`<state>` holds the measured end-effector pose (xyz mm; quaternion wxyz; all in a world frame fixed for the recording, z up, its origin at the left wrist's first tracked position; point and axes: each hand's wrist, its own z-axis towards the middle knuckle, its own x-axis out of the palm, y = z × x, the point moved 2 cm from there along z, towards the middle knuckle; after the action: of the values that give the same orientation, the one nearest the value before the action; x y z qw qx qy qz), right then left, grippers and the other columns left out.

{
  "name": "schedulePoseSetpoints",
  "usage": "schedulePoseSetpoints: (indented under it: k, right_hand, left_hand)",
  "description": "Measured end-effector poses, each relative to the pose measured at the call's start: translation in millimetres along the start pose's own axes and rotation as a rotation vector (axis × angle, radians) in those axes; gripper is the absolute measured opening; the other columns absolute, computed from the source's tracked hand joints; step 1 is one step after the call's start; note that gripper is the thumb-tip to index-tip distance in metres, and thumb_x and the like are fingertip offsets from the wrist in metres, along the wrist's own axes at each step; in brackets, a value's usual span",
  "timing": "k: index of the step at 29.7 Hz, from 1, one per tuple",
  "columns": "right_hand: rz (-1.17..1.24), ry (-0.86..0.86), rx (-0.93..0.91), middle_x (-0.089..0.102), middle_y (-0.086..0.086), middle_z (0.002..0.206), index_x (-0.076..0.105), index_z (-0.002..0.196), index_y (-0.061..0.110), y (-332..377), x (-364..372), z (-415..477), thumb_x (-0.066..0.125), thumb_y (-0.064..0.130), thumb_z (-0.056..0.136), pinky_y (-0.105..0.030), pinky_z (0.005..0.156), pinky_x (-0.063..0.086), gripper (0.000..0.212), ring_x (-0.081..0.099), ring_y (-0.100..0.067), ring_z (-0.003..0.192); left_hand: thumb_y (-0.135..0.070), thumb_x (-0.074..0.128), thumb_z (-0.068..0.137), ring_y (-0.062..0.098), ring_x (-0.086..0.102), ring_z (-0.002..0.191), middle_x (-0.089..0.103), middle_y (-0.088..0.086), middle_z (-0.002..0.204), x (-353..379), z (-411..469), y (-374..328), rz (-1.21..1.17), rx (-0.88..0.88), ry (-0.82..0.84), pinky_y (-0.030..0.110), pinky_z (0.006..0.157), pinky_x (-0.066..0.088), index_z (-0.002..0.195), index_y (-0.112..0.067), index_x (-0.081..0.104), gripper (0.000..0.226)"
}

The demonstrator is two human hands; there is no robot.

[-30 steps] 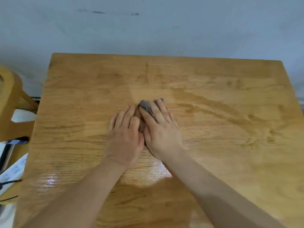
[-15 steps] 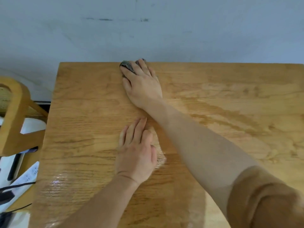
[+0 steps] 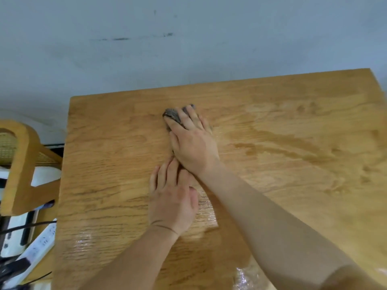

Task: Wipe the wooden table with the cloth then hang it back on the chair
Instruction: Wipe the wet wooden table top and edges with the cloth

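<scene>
The wooden table (image 3: 293,164) fills most of the view, with damp streaks across its right half. My right hand (image 3: 193,143) presses flat on a small grey cloth (image 3: 172,115), which shows only beyond my fingertips near the table's far middle. My left hand (image 3: 171,197) lies flat on the bare wood just behind my right wrist, fingers together and holding nothing. The wooden chair (image 3: 23,164) with a woven cane back stands off the table's left edge.
A pale wall (image 3: 188,49) rises right behind the table's far edge. On the floor at the lower left lie a white power strip (image 3: 37,248) and black cables (image 3: 21,229).
My right hand has pulled the cloth back from the far edge toward me, close to my left hand. The left hand has stayed planted on the wood.
</scene>
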<state>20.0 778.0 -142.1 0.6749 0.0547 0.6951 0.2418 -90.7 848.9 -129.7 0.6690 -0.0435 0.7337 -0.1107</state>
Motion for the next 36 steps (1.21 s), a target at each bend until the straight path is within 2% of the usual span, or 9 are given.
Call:
schedulePoseSetpoints:
  k: [4,9,14,18,22,26,31,33,36]
  right_hand:
    - [-0.083,-0.04,0.01,0.041,-0.002,0.153,0.05,0.141,0.03,-52,-25,-24,0.039,0.032,0.099,-0.044,0.117,0.021,0.043,0.025,-0.024,0.147]
    - [-0.123,-0.199,0.392,0.04,-0.003,0.154,0.047,0.142,0.026,-105,-50,-7,0.032,0.032,0.095,-0.05,0.114,0.027,0.049,0.025,-0.029,0.147]
    - [-0.047,0.016,-0.024,0.039,-0.004,0.155,0.05,0.141,0.025,-22,-20,-120,0.04,0.031,0.099,-0.047,0.119,0.023,0.044,0.022,-0.025,0.149]
    - [-0.086,0.081,-0.158,0.04,-0.003,0.154,0.051,0.141,0.025,-61,-39,-134,0.042,0.028,0.098,-0.044,0.118,0.023,0.044,0.025,-0.023,0.148]
    - [-0.132,-0.058,0.117,0.039,-0.006,0.154,0.044,0.144,0.025,-95,-48,-27,0.035,0.029,0.097,-0.05,0.115,0.029,0.048,0.024,-0.03,0.147]
    - [-0.117,-0.171,0.398,0.033,-0.004,0.157,0.039,0.147,0.026,-107,-45,50,0.031,0.033,0.097,-0.05,0.118,0.021,0.051,0.018,-0.031,0.149]
    - [-0.073,-0.01,-0.004,0.039,-0.003,0.155,0.047,0.143,0.028,-22,-14,-41,0.031,0.037,0.097,-0.044,0.118,0.017,0.049,0.023,-0.026,0.148]
    - [-0.078,0.049,-0.057,0.038,-0.001,0.155,0.047,0.143,0.028,-25,-20,-82,0.033,0.036,0.1,-0.041,0.119,0.017,0.046,0.023,-0.023,0.149]
    - [-0.144,0.024,-0.058,0.041,-0.001,0.153,0.048,0.142,0.027,-62,-38,-89,0.037,0.034,0.1,-0.043,0.117,0.025,0.045,0.026,-0.023,0.148]
  left_hand:
    - [-0.025,0.039,0.08,0.029,0.033,0.132,0.048,0.014,0.139,0,1,1,-0.021,0.011,-0.018,0.046,0.109,0.022,0.091,-0.014,0.057,0.024]
    - [-0.023,0.044,0.082,0.03,0.031,0.135,0.044,0.014,0.143,1,1,0,-0.014,0.014,-0.002,0.049,0.111,0.024,0.087,-0.015,0.055,0.014]
    - [-0.028,0.037,0.083,0.033,0.035,0.132,0.047,0.017,0.139,-3,0,0,-0.049,0.022,-0.013,0.05,0.107,0.025,0.097,-0.008,0.06,0.034]
    - [-0.019,0.052,0.079,0.035,0.035,0.132,0.045,0.018,0.141,-4,2,-1,-0.051,0.015,0.008,0.053,0.106,0.028,0.09,-0.01,0.059,0.015]
    - [-0.022,0.049,0.08,0.032,0.032,0.134,0.044,0.016,0.142,-3,3,2,-0.022,-0.001,0.034,0.052,0.109,0.026,0.092,-0.012,0.06,0.02]
    - [-0.028,0.04,0.079,0.028,0.028,0.135,0.043,0.012,0.143,0,4,3,0.042,0.005,0.031,0.046,0.11,0.019,0.106,-0.013,0.061,0.037]
    - [-0.027,0.042,0.078,0.03,0.032,0.134,0.045,0.013,0.141,-2,0,2,0.004,0.02,0.022,0.049,0.11,0.024,0.111,-0.011,0.06,0.042]
    - [-0.026,0.043,0.079,0.031,0.033,0.134,0.044,0.013,0.142,-2,0,2,-0.004,0.03,0.012,0.05,0.109,0.024,0.116,-0.01,0.058,0.043]
    - [-0.028,0.037,0.078,0.033,0.033,0.134,0.044,0.015,0.142,-1,4,3,-0.012,0.044,0.01,0.05,0.108,0.022,0.099,-0.012,0.058,0.034]
